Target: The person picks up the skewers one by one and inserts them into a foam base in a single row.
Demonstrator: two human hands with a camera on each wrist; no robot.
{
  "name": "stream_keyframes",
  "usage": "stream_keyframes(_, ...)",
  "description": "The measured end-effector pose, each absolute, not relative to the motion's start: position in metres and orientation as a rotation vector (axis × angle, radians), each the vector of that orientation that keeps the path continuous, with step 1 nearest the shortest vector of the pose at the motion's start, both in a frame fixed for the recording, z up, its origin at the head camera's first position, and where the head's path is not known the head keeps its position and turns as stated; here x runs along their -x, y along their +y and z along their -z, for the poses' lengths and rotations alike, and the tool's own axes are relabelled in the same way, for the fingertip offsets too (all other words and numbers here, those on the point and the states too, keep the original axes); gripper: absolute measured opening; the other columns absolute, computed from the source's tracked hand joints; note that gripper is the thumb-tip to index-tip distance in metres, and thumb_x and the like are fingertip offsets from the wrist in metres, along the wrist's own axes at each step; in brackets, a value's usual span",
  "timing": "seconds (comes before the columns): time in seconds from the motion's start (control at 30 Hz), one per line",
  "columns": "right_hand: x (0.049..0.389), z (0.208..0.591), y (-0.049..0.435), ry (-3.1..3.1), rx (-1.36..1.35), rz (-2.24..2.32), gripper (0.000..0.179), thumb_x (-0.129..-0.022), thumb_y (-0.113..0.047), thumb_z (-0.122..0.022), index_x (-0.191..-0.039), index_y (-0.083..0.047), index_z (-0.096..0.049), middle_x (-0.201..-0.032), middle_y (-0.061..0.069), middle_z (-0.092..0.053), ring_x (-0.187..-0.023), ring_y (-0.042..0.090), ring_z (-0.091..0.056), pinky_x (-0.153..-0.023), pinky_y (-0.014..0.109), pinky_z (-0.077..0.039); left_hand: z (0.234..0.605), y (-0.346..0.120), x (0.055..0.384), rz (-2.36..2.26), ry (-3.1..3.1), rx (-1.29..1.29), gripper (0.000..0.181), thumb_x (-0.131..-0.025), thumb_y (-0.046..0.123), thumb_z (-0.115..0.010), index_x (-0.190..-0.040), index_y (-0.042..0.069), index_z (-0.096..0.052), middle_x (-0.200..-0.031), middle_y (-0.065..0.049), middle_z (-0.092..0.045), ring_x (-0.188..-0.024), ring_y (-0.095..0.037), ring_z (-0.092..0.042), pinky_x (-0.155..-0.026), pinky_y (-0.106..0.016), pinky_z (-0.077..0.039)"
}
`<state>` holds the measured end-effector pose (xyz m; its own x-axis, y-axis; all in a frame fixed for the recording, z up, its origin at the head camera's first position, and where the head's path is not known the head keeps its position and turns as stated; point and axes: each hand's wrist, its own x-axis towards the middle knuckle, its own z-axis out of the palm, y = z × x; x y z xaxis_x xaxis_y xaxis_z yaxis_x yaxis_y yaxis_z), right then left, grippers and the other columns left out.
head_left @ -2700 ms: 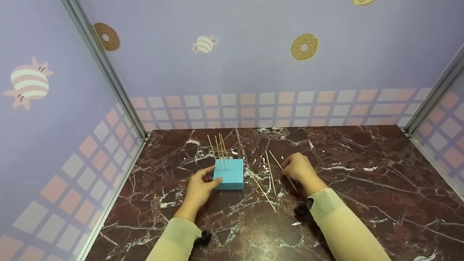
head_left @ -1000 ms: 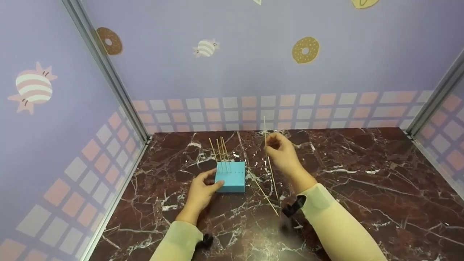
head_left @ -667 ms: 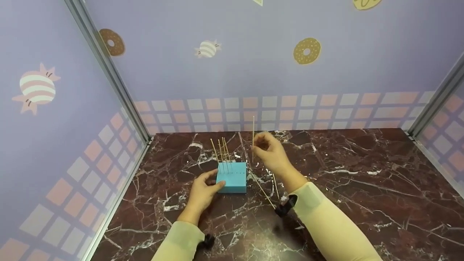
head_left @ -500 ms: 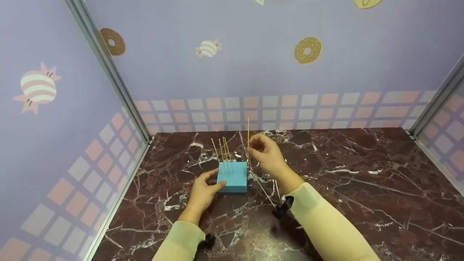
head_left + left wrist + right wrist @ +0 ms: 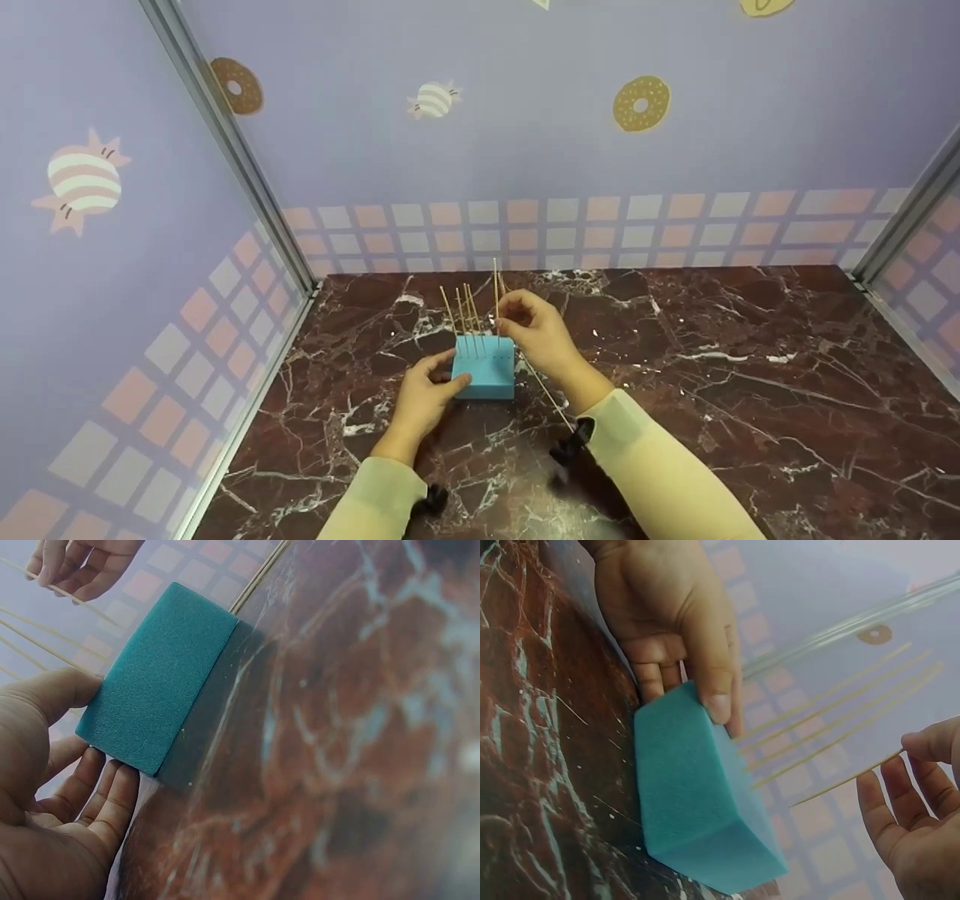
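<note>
My left hand (image 5: 420, 397) grips the left side of a light-blue foam block (image 5: 487, 376), thumb on its top front edge, fingers round the side. In the right wrist view the block (image 5: 694, 780) shows its corner and top face. Several thin wooden sticks (image 5: 840, 736) stand in a row in its left part; small holes continue to the right. My right hand (image 5: 544, 334) pinches another wooden stick (image 5: 847, 778) between thumb and fingertips, roughly upright over the row. The stick's lower tip is close to the top face; whether it touches a hole I cannot tell.
A loose stick (image 5: 550, 394) lies on the dark red marbled table (image 5: 750, 435) right of the block, partly under the right forearm. Loose sticks (image 5: 259, 574) also show beyond the block in the left wrist view. Patterned purple walls (image 5: 525, 135) enclose the back and sides.
My right hand has picked a stick off the table, turned it upright, and carried it left and down over the block. My left hand stays on the block.
</note>
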<state>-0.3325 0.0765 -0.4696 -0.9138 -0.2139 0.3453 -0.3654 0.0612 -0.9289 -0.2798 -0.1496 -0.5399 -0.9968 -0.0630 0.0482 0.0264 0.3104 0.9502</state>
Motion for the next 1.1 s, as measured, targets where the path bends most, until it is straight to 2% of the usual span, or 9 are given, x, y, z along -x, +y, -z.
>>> stream_keyframes(0.23, 0.332, 0.477, 0.075, -2.215, -0.565, -1.999, 0.017, -0.103, 0.008, -0.073, -0.119, 0.002, -0.073, -0.108, 0.014, -0.073, -0.096, 0.017, -0.071, -0.086, 0.027, -0.063, 0.541, -0.149, 0.282, 1.796, -2.466, -0.008, 0.06, -0.101, 0.02, -0.089, -0.155, 0.002, -0.068, -0.142, -0.024, -0.071, -0.117, -0.032, -0.076, -0.084, -0.033, -0.063)
stream_keyframes(0.5, 0.332, 0.482, 0.073, -2.209, -0.599, -1.988, 0.017, -0.104, 0.007, -0.073, -0.12, 0.001, -0.074, -0.109, 0.02, -0.074, -0.103, 0.035, -0.076, -0.088, 0.03, -0.065, 0.54, -0.149, 0.281, 1.797, -2.489, -0.012, 0.058, -0.102, 0.02, -0.087, -0.155, 0.006, -0.068, -0.147, -0.021, -0.068, -0.119, -0.03, -0.074, -0.089, -0.034, -0.063)
stream_keyframes(0.73, 0.335, 0.485, 0.071, -2.219, -0.611, -1.958, 0.017, -0.103, 0.008, -0.074, -0.119, 0.0, -0.076, -0.11, 0.025, -0.075, -0.102, 0.032, -0.075, -0.09, 0.029, -0.065, 0.541, -0.151, 0.281, 1.765, -2.487, 0.01, 0.059, -0.102, 0.021, -0.088, -0.154, 0.004, -0.068, -0.144, -0.022, -0.07, -0.118, -0.031, -0.075, -0.088, -0.034, -0.063)
stream_keyframes(0.97, 0.336, 0.488, 0.07, -2.215, -0.623, -1.952, 0.016, -0.104, 0.006, -0.074, -0.119, 0.001, -0.076, -0.11, 0.022, -0.076, -0.105, 0.038, -0.077, -0.092, 0.032, -0.067, 0.54, -0.152, 0.282, 1.744, -2.497, 0.001, 0.06, -0.101, 0.022, -0.088, -0.155, 0.003, -0.068, -0.145, -0.023, -0.07, -0.12, -0.032, -0.074, -0.088, -0.036, -0.063)
stream_keyframes(1.1, 0.336, 0.488, 0.069, -2.214, -0.629, -1.959, 0.017, -0.103, 0.007, -0.074, -0.12, 0.002, -0.076, -0.11, 0.022, -0.076, -0.101, 0.029, -0.076, -0.091, 0.031, -0.067, 0.54, -0.151, 0.281, 1.753, -2.503, -0.019, 0.06, -0.101, 0.023, -0.088, -0.155, 0.005, -0.069, -0.147, -0.021, -0.069, -0.121, -0.031, -0.074, -0.086, -0.033, -0.063)
